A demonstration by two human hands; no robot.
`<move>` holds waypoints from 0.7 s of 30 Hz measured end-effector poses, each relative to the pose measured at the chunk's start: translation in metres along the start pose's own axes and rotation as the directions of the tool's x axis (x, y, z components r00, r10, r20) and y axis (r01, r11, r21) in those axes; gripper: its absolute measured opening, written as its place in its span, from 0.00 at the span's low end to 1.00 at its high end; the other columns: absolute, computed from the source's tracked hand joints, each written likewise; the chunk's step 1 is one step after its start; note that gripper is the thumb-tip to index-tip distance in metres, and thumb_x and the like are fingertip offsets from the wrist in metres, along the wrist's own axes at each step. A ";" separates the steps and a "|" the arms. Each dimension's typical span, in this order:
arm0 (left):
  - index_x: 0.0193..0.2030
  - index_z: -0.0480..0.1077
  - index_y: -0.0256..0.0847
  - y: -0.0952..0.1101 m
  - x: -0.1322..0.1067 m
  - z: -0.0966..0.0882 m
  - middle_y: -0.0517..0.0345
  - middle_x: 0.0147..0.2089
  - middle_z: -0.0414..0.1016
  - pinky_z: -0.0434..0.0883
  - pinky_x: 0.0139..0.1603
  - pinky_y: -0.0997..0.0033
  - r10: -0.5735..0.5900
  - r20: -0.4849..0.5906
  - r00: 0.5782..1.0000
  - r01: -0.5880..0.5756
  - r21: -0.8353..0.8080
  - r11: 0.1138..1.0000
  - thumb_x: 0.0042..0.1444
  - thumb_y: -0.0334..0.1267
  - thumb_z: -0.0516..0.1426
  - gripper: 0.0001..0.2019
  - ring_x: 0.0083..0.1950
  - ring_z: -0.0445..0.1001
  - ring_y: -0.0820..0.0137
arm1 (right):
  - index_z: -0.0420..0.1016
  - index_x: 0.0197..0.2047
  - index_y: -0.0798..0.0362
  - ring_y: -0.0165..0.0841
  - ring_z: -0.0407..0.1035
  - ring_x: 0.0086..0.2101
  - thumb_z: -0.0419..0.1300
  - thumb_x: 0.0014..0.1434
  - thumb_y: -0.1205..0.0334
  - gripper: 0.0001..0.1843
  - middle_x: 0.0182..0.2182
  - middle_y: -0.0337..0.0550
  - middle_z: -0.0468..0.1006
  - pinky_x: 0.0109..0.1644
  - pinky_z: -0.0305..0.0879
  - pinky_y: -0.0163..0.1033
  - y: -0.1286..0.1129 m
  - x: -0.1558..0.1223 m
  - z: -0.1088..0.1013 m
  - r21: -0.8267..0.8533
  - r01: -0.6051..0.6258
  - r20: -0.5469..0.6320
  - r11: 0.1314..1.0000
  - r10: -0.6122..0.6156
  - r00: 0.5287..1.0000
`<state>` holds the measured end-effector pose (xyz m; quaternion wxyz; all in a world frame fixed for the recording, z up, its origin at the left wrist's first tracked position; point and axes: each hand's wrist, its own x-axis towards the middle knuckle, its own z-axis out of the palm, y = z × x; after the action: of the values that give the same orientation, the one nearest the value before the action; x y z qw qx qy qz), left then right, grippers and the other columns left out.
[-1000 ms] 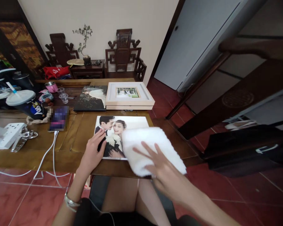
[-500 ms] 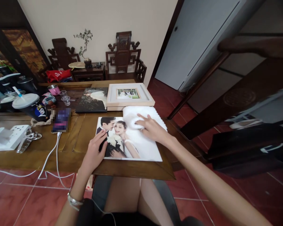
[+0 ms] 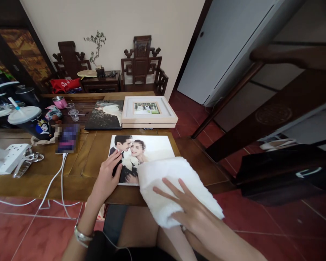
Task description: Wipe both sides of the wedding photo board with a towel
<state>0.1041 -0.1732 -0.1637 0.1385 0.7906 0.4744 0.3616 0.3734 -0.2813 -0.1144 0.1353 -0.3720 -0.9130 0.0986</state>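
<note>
A glossy wedding photo panel [image 3: 160, 145] lies at the table's front edge, showing a couple on a white background. My left hand [image 3: 110, 172] rests on its left side, fingers stretched flat and holding nothing. A fluffy white cloth [image 3: 163, 170] covers the panel's lower right part and hangs over the table's front edge. On top of the cloth is my right hand [image 3: 190, 203], fingers spread, with the thumb at a fold of the cloth's near edge. The panel's lower right corner is hidden under the cloth.
Behind the panel lie a pale framed photo [image 3: 127, 114] and a dark photo panel [image 3: 95, 117]. Leftward are a phone [image 3: 67, 139] on a white cable, a lidded cup [image 3: 40, 127], a power strip [image 3: 9, 159] and a pink cup [image 3: 59, 102]. A wooden chair [image 3: 142, 61] stands by the wall.
My right hand has pulled the white cloth from the panel's upper right down toward me, over the lower right and past the table edge. My left hand stays on the panel.
</note>
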 end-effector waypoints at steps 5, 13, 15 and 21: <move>0.59 0.69 0.39 0.001 0.000 -0.002 0.44 0.63 0.68 0.64 0.64 0.46 -0.007 0.024 1.000 0.006 0.012 1.000 0.64 0.36 0.51 0.18 0.66 0.64 0.59 | 0.77 0.36 0.54 0.47 0.44 0.66 0.46 0.38 0.84 0.28 0.63 0.49 0.64 0.66 0.46 0.68 0.024 0.024 -0.002 0.015 -0.041 -0.013 0.999 0.041 0.999; 0.58 0.69 0.42 0.003 0.001 -0.004 0.46 0.63 0.69 0.65 0.64 0.47 -0.021 0.024 1.000 0.021 -0.004 1.000 0.64 0.37 0.51 0.17 0.66 0.64 0.59 | 0.75 0.50 0.59 0.48 0.49 0.65 0.47 0.44 0.82 0.32 0.55 0.58 0.74 0.65 0.46 0.67 0.112 0.101 -0.003 -0.010 -0.196 -0.074 0.981 0.194 0.978; 0.59 0.69 0.42 0.002 0.001 -0.004 0.46 0.63 0.69 0.65 0.64 0.47 -0.024 0.023 0.999 0.024 -0.006 1.000 0.64 0.37 0.51 0.18 0.66 0.64 0.59 | 0.73 0.52 0.58 0.47 0.49 0.65 0.46 0.45 0.82 0.32 0.54 0.57 0.75 0.65 0.46 0.67 0.117 0.107 -0.004 -0.032 -0.219 -0.086 0.975 0.215 0.973; 0.59 0.69 0.40 0.002 0.001 -0.003 0.45 0.63 0.68 0.64 0.65 0.47 -0.027 0.023 0.999 0.027 -0.003 1.000 0.64 0.37 0.51 0.18 0.66 0.65 0.58 | 0.76 0.45 0.59 0.51 0.43 0.66 0.47 0.43 0.84 0.29 0.63 0.57 0.64 0.66 0.46 0.68 0.074 0.067 0.003 -0.081 -0.173 -0.045 0.982 0.169 0.985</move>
<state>0.1036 -0.1739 -0.1598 0.1499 0.7881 0.4827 0.3513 0.3743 -0.1823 -0.1260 0.1279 -0.4562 -0.8783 0.0640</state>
